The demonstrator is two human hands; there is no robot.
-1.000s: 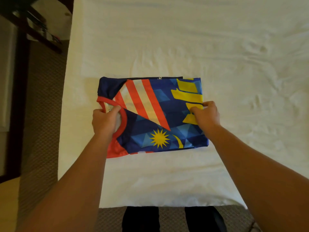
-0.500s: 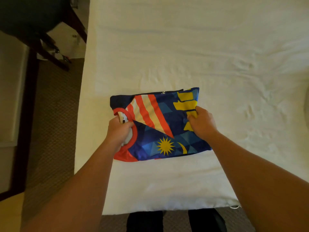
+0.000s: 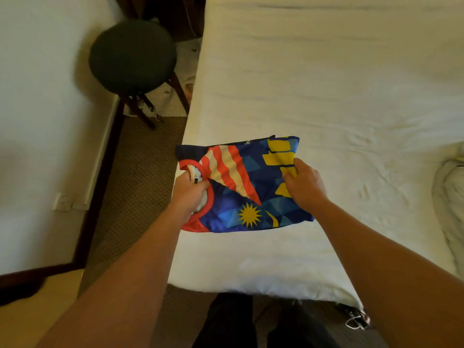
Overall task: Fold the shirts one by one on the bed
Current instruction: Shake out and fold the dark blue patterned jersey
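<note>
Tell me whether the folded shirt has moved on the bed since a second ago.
Yes. The folded shirt has shifted toward the bed's left edge; its collar end now overhangs that edge, held by the left hand and right hand.

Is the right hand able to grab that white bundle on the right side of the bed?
Probably not right away. The right hand is busy gripping the folded shirt. The white bundle lies off to the right with bare bed between, so once it lets go, likely yes.

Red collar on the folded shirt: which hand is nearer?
Left. The left hand grips the folded shirt right at the red collar. The right hand grips the opposite edge, over the yellow print, with the striped panel between it and the collar.
</note>
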